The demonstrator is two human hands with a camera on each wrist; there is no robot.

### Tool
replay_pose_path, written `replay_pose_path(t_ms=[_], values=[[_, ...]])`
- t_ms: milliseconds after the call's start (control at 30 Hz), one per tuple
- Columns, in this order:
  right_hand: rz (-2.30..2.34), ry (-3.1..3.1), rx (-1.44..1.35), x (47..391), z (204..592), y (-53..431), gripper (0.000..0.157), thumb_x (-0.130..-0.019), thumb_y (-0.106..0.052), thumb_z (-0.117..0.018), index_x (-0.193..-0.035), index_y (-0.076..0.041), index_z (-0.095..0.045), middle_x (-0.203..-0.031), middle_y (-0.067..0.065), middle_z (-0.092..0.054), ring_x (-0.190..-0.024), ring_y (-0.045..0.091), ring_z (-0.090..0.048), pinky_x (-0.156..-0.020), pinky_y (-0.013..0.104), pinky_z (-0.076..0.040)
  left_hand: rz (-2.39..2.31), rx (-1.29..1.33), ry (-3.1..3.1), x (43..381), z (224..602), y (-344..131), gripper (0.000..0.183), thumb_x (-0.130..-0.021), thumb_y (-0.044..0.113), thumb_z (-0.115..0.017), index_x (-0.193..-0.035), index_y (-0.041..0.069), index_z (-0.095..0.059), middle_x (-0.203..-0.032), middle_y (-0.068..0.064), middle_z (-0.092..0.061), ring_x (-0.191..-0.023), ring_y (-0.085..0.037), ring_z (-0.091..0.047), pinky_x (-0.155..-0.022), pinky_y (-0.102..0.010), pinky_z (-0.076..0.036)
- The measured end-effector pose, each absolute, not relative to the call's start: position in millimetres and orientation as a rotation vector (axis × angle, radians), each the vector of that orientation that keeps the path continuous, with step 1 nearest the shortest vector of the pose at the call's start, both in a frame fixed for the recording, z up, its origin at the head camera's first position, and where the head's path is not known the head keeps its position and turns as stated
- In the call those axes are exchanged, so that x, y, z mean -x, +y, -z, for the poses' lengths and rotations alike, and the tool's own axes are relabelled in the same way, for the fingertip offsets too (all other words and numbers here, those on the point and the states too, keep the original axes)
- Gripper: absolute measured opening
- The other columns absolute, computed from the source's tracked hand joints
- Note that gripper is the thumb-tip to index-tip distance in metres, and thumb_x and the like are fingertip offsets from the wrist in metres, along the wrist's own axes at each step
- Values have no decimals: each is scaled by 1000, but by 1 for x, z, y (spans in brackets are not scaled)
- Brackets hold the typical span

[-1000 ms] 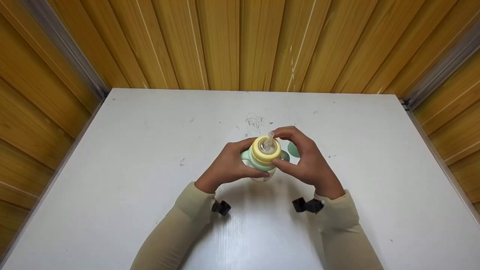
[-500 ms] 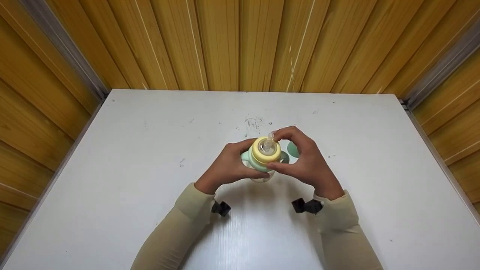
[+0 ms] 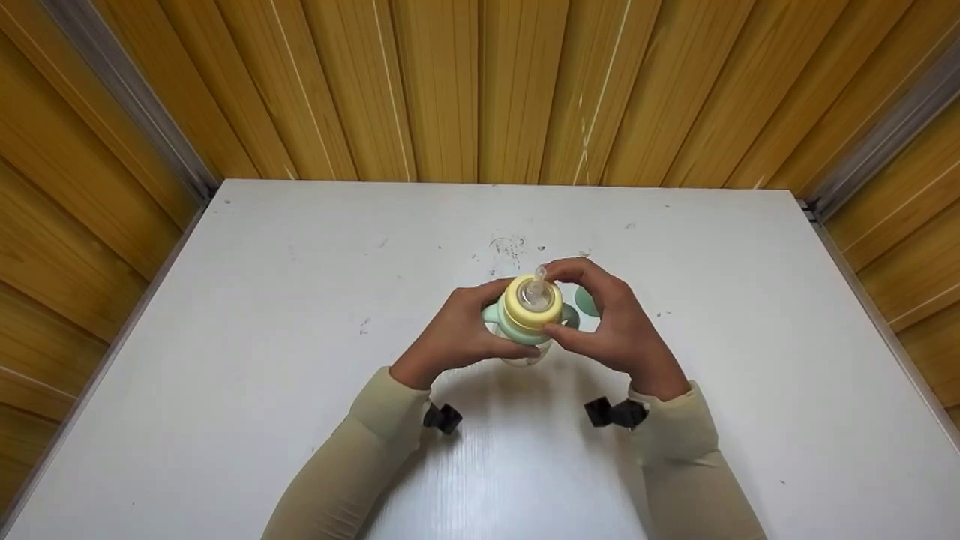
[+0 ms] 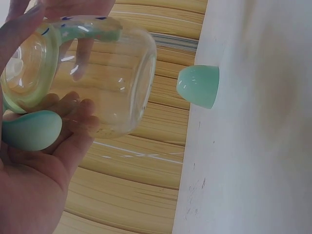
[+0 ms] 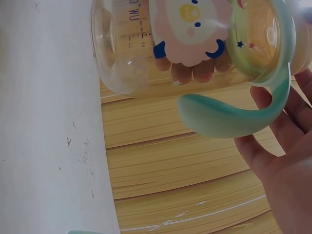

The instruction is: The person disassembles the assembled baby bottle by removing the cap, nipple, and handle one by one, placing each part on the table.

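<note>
Against yellow-brown, wood-grained wall panels point(image 3: 480, 90) stood a flat white tabletop point(image 3: 300, 255), scuffed with dark marks point(image 3: 508, 246). Over its middle, clear of the surface, a person held a baby bottle point(image 4: 114, 83) roughly upright. Its rounded body was transparent and glossy, glass or plastic I couldn't tell, printed with a cartoon animal point(image 5: 192, 29) in scalloped pink, a measuring scale point(image 5: 140, 35) and tiny stars point(image 5: 240, 44). The left hand point(image 3: 461, 326) was curled round that body, thumb in front, fingers behind. The right hand point(image 3: 615, 322) arched over, spanning the pale yellow collar point(image 3: 529, 319) with thumb and forefinger and gripping it; the curved mint handles point(image 5: 219, 119) stuck out on either side just below. Beyond the bottle, a smooth mint dome cap point(image 4: 198, 85) sat wide end down on the table. Smallest to my eye was the see-through teat point(image 3: 538, 286), poking up from the collar's centre beside the right fingertips.
</note>
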State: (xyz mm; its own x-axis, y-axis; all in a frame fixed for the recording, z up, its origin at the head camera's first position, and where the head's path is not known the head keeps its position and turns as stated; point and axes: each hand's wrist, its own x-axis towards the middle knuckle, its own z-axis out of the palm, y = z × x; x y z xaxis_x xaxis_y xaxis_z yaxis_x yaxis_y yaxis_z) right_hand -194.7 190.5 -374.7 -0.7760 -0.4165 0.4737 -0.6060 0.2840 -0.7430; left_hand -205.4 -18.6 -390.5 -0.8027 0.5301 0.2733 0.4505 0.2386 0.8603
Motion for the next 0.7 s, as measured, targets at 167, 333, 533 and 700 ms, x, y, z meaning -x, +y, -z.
replay_pose_path(t_ms=[167, 333, 533, 700], values=[[-1494, -2372, -965, 201, 385, 196, 47, -72, -8, -73, -113, -16, -53, -120, -2, -56, -117, 16, -49, -103, 32, -36, -1619, -954, 2428, 207, 392, -18, 69, -61, 28, -84, -123, 27, -54, -111, 12, -62, -96, -6, -57, -85, -28, -48], [-1477, -2381, -968, 201, 386, 196, 46, -73, -7, -71, -114, -16, -53, -122, -1, -56, -118, 16, -49, -103, 33, -36, -1614, -954, 2435, 207, 393, -18, 69, -61, 28, -84, -123, 27, -54, -112, 12, -62, -97, -5, -57, -86, -28, -47], [-1499, -2360, -979, 200, 383, 194, 52, -72, -4, -71, -118, -17, -53, -121, -3, -57, -117, 16, -50, -102, 39, -36, -1636, -959, 2416, 205, 390, -19, 68, -61, 27, -83, -123, 28, -54, -112, 13, -62, -97, -4, -57, -86, -27, -47], [-1530, -2316, -974, 193, 369, 187, 53, -69, -3, -74, -117, -5, -53, -115, 4, -58, -112, 17, -52, -100, 41, -38, -1648, -957, 2399, 205, 388, -19, 67, -62, 26, -83, -122, 28, -54, -112, 12, -62, -96, -4, -57, -85, -27, -48]])
